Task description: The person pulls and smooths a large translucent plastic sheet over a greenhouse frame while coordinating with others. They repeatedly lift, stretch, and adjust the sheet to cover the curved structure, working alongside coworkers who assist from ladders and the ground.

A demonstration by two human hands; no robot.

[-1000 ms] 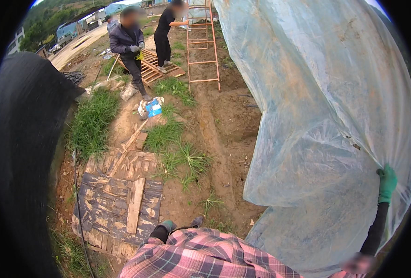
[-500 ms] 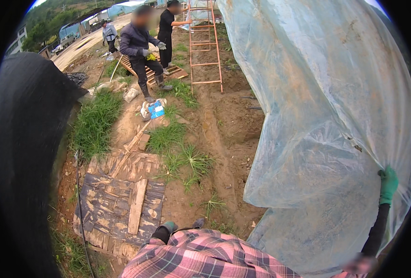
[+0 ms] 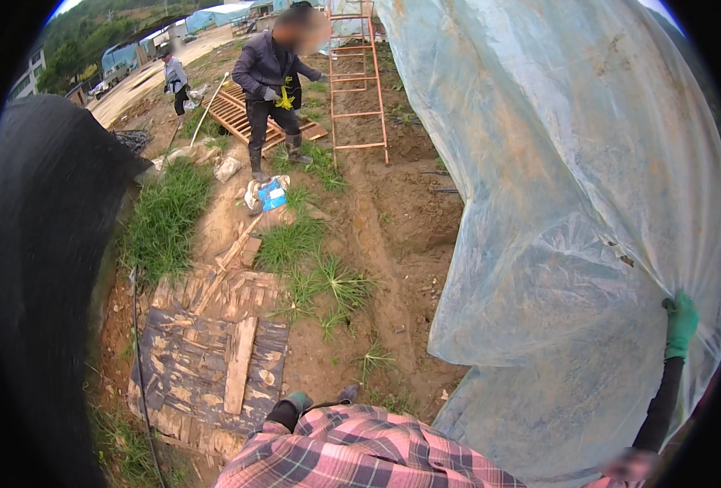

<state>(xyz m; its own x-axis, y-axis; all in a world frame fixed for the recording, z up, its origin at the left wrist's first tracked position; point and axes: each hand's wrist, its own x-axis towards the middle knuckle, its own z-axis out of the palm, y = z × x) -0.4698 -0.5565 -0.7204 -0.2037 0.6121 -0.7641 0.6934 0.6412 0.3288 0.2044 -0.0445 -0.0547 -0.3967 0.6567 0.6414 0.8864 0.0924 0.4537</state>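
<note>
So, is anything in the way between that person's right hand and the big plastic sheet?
Only its green glove; nothing else visible. The right hand grips the plastic sheet, with creases running from the grip.

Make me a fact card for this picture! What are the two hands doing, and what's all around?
Right hand: green-gloved, gripping the big plastic sheet
Left hand: green-gloved, low in view; can't tell if it holds anything
Plastic sheet: cloudy, see-through, wrinkled
Clothing: pink plaid top
Ground: brown soil with grass clumps
On the left: wooden plank lying on a dark, patchy sheet
Farther off: reddish ladder; person in dark jacket holding something yellow
</note>
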